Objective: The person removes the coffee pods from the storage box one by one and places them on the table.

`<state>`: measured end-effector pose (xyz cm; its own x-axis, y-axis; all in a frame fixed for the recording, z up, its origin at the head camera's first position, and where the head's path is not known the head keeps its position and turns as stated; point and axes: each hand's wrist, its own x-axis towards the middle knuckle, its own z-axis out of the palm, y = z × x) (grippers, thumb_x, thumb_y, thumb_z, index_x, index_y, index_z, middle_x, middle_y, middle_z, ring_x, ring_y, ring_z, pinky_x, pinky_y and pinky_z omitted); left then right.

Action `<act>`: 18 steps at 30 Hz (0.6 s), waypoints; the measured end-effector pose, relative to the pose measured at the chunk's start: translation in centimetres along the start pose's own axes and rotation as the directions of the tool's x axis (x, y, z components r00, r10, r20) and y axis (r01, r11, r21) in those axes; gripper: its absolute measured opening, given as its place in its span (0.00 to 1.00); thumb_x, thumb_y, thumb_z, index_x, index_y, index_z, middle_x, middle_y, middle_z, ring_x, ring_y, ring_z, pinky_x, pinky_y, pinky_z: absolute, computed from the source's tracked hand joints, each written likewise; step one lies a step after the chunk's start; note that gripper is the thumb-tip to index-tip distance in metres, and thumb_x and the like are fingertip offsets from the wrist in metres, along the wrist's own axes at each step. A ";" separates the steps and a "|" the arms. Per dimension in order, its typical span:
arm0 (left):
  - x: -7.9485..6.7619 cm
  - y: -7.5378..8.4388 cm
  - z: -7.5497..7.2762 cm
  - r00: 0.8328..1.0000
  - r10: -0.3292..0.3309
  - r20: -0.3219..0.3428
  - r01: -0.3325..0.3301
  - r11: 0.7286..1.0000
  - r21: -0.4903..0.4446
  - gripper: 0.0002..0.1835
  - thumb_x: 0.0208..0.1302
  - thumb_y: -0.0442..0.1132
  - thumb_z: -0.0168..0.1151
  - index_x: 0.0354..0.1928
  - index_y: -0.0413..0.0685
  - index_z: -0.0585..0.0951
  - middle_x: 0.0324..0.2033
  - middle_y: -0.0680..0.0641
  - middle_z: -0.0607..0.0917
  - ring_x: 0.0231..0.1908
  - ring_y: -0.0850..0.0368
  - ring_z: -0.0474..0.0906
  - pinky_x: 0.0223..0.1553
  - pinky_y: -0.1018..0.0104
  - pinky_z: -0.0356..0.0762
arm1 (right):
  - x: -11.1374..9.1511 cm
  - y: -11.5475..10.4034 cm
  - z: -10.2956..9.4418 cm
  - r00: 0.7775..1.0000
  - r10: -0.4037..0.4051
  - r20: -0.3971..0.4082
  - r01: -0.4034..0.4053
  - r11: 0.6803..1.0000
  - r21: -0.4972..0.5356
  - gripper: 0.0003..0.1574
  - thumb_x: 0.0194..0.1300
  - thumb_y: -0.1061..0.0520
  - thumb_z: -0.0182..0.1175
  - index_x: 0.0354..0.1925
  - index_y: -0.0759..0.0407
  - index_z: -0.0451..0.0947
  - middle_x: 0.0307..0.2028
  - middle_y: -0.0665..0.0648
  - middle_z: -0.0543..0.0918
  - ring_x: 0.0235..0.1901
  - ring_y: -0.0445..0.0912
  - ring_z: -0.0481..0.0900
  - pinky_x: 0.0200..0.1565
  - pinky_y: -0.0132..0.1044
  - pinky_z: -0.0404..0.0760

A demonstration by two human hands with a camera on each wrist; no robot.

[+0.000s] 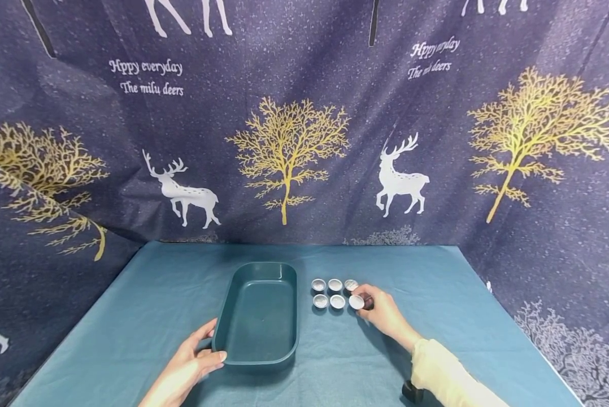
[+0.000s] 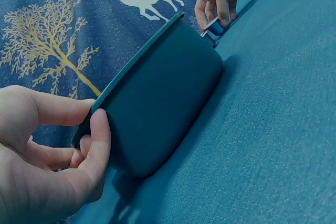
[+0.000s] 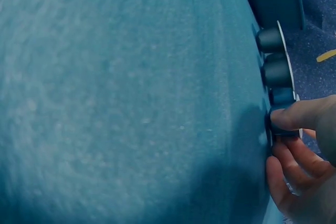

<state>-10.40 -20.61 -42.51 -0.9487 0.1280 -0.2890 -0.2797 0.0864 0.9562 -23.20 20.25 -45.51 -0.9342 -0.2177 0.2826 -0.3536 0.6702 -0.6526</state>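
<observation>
A dark teal tray (image 1: 256,316) with raised walls lies left of the middle of the table. My left hand (image 1: 190,362) grips its near left corner, thumb and fingers pinching the rim (image 2: 121,80) in the left wrist view. Several coffee capsules (image 1: 335,285) with silver lids facing up stand in two short rows right of the tray. My right hand (image 1: 381,311) pinches the nearest right capsule (image 1: 356,302) between thumb and fingers, close beside its neighbours. In the right wrist view, the thumb presses on the side of that dark capsule (image 3: 283,121).
A blue-green cloth (image 1: 182,282) covers the table. Behind it hangs a dark curtain (image 1: 304,73) printed with deer and yellow trees. A small black object (image 1: 412,392) shows beneath the right sleeve (image 1: 447,373).
</observation>
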 end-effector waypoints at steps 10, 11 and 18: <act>0.0 -0.1 0.0 1.000 -0.004 -0.008 0.004 1.000 -0.004 0.45 0.66 0.35 0.61 0.77 0.37 0.46 0.59 0.41 0.55 0.42 0.54 0.78 0.52 0.56 0.79 | 0.1 -0.1 0.4 1.000 0.012 -0.006 -0.012 1.000 -0.011 0.24 0.46 0.71 0.72 0.43 0.56 0.81 0.35 0.54 0.84 0.31 0.40 0.78 0.37 0.30 0.75; 0.0 -0.1 0.0 1.000 -0.004 -0.008 0.004 1.000 -0.004 0.45 0.66 0.35 0.61 0.77 0.37 0.46 0.59 0.41 0.55 0.42 0.54 0.78 0.52 0.56 0.80 | 0.1 -0.1 0.4 1.000 0.013 -0.003 -0.013 1.000 -0.013 0.24 0.47 0.71 0.72 0.43 0.55 0.81 0.35 0.54 0.84 0.31 0.40 0.78 0.37 0.30 0.75; 0.0 -0.1 0.0 1.000 -0.010 -0.015 0.010 1.000 0.004 0.45 0.67 0.35 0.61 0.77 0.37 0.46 0.59 0.41 0.54 0.42 0.53 0.78 0.54 0.55 0.79 | -0.1 -0.1 0.3 1.000 0.003 0.001 -0.003 1.000 -0.010 0.24 0.47 0.70 0.72 0.44 0.56 0.81 0.36 0.55 0.85 0.31 0.40 0.79 0.36 0.31 0.75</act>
<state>-10.37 -20.61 -42.58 -0.9481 0.1122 -0.2977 -0.2885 0.0913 0.9531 -23.08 20.00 -45.76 -0.9355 -0.2164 0.2793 -0.3499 0.6778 -0.6467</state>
